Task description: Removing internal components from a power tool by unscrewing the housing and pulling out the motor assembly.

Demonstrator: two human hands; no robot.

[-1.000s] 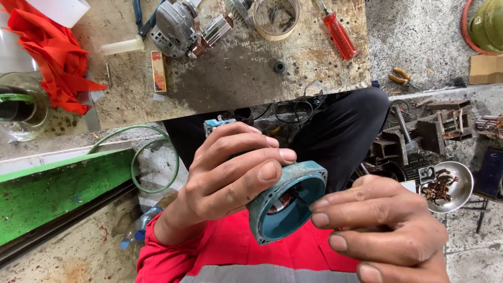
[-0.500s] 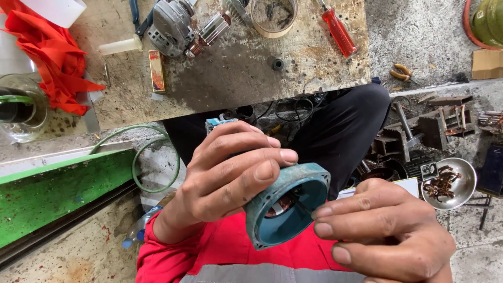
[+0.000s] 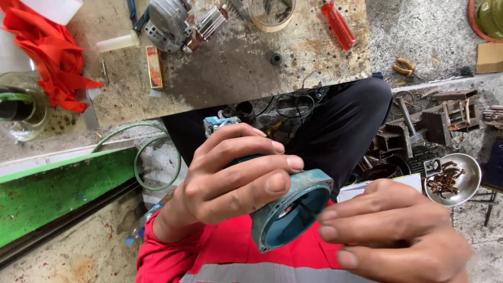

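Your left hand [image 3: 230, 181] is wrapped around the teal motor housing [image 3: 291, 217], fingers over the top and thumb pad pressed on the rim at roughly 11 o'clock of the opening. Your right hand [image 3: 398, 238] isn't gripping anything as far as I can see; its fingers are curled loosely, with the fingertips [image 3: 330, 216] touching the rim at about 3 o'clock.

So the housing sits right between your hands, above your lap, and the left hand carries it. Its long axis runs from the far end near your knees, up at 11 o'clock, down toward your chest at 5 o'clock, with the open mouth tilted at the right hand. You can see a bit of the dark inside, not much detail.

Beyond that, at 12 o'clock, is the scuffed workbench [image 3: 230, 78] with a red-handled screwdriver [image 3: 338, 23] and a metal motor part [image 3: 175, 23]. A steel bowl [image 3: 453, 181] of rusty bits sits on the floor at 3 o'clock, and a green board [image 3: 57, 191] at 9.
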